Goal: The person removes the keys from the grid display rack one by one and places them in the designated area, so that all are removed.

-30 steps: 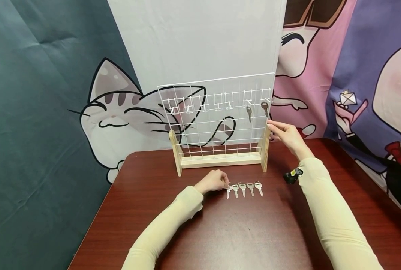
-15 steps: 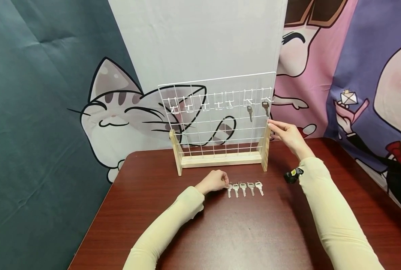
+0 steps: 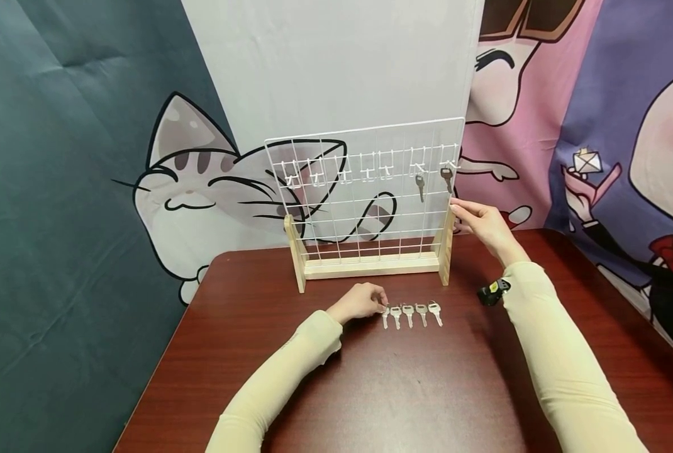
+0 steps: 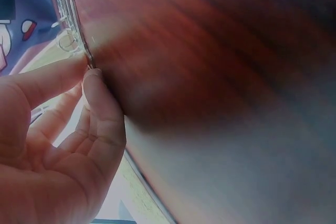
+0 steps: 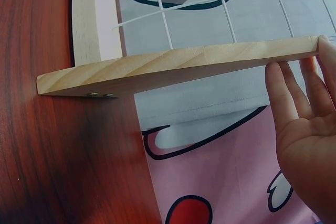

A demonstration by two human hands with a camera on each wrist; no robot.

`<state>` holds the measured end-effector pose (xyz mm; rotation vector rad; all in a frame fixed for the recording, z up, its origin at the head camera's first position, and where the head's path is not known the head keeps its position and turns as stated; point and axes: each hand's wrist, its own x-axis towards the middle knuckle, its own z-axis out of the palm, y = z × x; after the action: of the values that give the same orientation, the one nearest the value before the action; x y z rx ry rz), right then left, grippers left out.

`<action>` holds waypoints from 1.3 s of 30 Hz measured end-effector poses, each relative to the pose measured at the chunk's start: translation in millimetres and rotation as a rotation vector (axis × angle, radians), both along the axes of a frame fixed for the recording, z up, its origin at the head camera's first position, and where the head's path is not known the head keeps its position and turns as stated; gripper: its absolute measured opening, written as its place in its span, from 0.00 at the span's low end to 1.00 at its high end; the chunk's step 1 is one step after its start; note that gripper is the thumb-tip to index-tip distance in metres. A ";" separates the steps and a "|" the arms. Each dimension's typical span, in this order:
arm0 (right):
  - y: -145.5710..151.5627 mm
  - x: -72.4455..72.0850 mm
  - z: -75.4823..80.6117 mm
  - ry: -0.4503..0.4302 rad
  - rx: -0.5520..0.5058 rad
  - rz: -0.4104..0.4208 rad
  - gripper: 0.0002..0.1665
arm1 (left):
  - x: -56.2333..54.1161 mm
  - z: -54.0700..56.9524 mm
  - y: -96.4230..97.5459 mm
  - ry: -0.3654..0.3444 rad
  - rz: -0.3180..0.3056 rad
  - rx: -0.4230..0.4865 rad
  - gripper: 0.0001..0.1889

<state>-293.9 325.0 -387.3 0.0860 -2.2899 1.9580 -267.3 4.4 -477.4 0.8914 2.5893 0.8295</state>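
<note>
Thumb and fingertips of my left hand (image 3: pixel 360 301) pinch the head of the leftmost key (image 3: pixel 385 319) in a row of several silver keys (image 3: pixel 408 316) on the table. In the left wrist view this key (image 4: pixel 84 38) appears edge-on, with the fingers covering its near end. A white wire grid rack (image 3: pixel 365 211) on a wooden stand is behind the row. My right hand (image 3: pixel 483 223) holds the top of its right wooden upright (image 3: pixel 446 245), thumb and fingers on either side. Two keys, a left one (image 3: pixel 420 187) and a darker right one (image 3: pixel 446 180), hang from the right-hand hooks.
Several white hooks (image 3: pixel 367 174) to the left on the grid carry no keys. The rack's wooden base bar (image 3: pixel 370 270) lies behind the key row. A printed cloth (image 3: pixel 336 56) hangs behind the dark red table (image 3: pixel 336 390).
Both hands keep their holds, almost still. The leftmost key has shifted very slightly right toward its neighbour. The scene sits a little higher in the head view.
</note>
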 end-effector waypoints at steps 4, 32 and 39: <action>0.4 -0.8 0.2 0.015 0.007 -0.001 0.36 | -0.3 2.1 -0.4 -0.014 -0.002 0.008 0.03; -5.5 11.7 14.9 -0.001 -0.027 0.015 0.32 | -14.0 18.6 -14.2 -0.079 0.006 0.117 0.10; -5.0 8.5 9.6 -0.006 -0.013 0.017 0.31 | -21.3 40.9 -7.7 0.011 0.053 0.212 0.11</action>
<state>-285.4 320.0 -377.7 0.0992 -2.2877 1.9833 -288.6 -3.3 -436.5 0.8888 2.5791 1.1337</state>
